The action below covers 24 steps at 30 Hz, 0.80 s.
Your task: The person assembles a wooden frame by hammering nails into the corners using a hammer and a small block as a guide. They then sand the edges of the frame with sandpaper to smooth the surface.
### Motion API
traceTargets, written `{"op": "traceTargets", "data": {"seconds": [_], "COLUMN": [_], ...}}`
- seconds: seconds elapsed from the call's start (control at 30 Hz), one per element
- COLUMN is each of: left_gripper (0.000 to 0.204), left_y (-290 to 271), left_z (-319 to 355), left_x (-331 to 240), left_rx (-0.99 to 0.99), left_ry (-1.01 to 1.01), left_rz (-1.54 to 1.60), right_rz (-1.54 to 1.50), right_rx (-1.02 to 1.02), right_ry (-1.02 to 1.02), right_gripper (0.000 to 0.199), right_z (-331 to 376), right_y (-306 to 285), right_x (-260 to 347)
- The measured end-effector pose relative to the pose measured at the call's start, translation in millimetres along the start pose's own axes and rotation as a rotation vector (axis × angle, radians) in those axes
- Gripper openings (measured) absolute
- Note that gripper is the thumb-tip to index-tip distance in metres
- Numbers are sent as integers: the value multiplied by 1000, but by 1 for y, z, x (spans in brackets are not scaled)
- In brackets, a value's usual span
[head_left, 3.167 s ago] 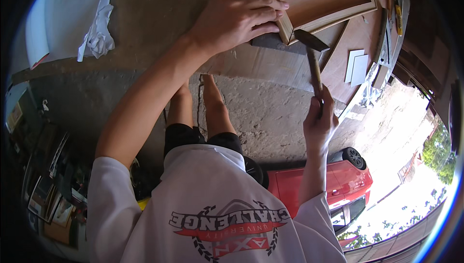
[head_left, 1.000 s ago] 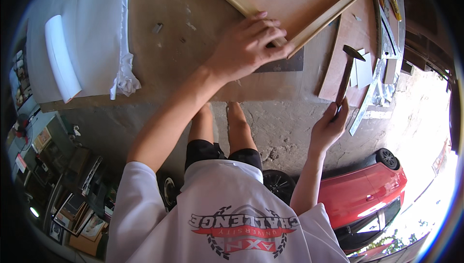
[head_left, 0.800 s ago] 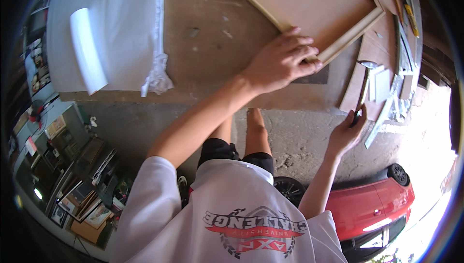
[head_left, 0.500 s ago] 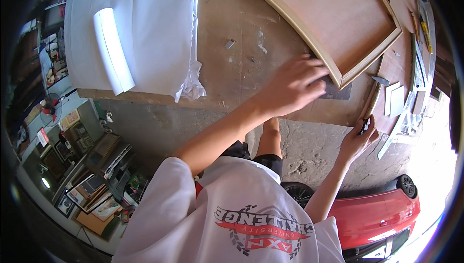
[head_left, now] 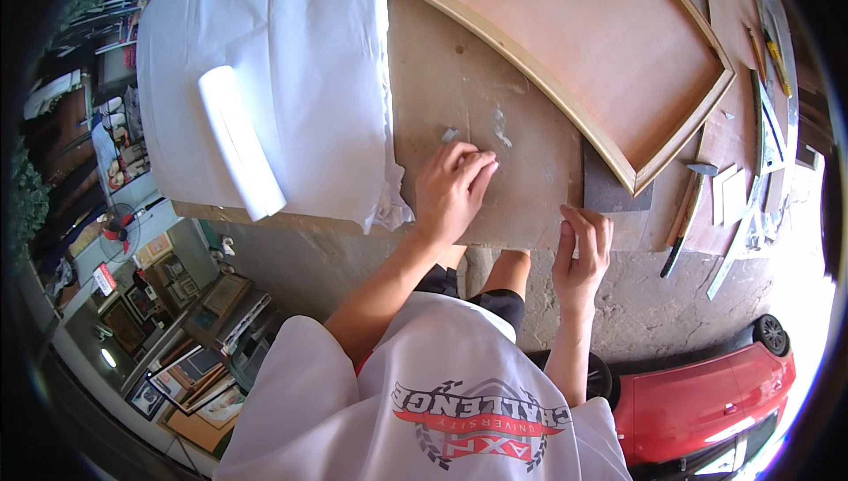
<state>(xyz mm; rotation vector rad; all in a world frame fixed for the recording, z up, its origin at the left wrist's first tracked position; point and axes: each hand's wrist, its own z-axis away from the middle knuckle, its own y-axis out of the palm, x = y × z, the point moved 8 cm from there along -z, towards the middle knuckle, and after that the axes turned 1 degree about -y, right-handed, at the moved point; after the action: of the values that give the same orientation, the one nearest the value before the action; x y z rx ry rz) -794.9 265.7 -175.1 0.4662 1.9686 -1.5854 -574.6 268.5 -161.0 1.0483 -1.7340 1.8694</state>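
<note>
My left hand [head_left: 455, 189] lies flat on the brown tabletop [head_left: 521, 172], fingers spread, just below a small grey scrap [head_left: 449, 135]. My right hand [head_left: 583, 247] rests at the table's near edge with its fingertips on the wood, holding nothing. Just beyond it a dark grey sheet [head_left: 614, 191] lies under the corner of a pale wooden frame [head_left: 565, 83] backed with a reddish board. A hammer [head_left: 687, 216] with a wooden handle lies on the table to the right of my right hand, apart from it.
A big white sheet [head_left: 291, 48] with a white roll [head_left: 237, 141] on it covers the table's left part. Small white cards [head_left: 731, 194], strips and tools lie along the right side. Below the table are concrete floor, a red car [head_left: 707, 393] and stacked picture frames [head_left: 194, 375].
My right hand has put the hammer down on the table and come in to the table edge. My left hand has left the frame's corner and now rests on the bare tabletop.
</note>
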Motion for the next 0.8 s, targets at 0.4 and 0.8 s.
{"op": "traceTargets", "data": {"seconds": [0.4, 0.8], "left_gripper": [18, 15], "left_y": [70, 51], "left_z": [55, -6], "left_x": [-45, -105], "left_rx": [488, 618], "left_ry": [-1091, 36], "left_rz": [1469, 704], "right_rz": [-286, -660], "right_rx": [-191, -163], "right_ry": [132, 487], "right_gripper": [19, 9], "right_z": [-9, 27], "right_y": [-5, -38], "right_x": [16, -32]}}
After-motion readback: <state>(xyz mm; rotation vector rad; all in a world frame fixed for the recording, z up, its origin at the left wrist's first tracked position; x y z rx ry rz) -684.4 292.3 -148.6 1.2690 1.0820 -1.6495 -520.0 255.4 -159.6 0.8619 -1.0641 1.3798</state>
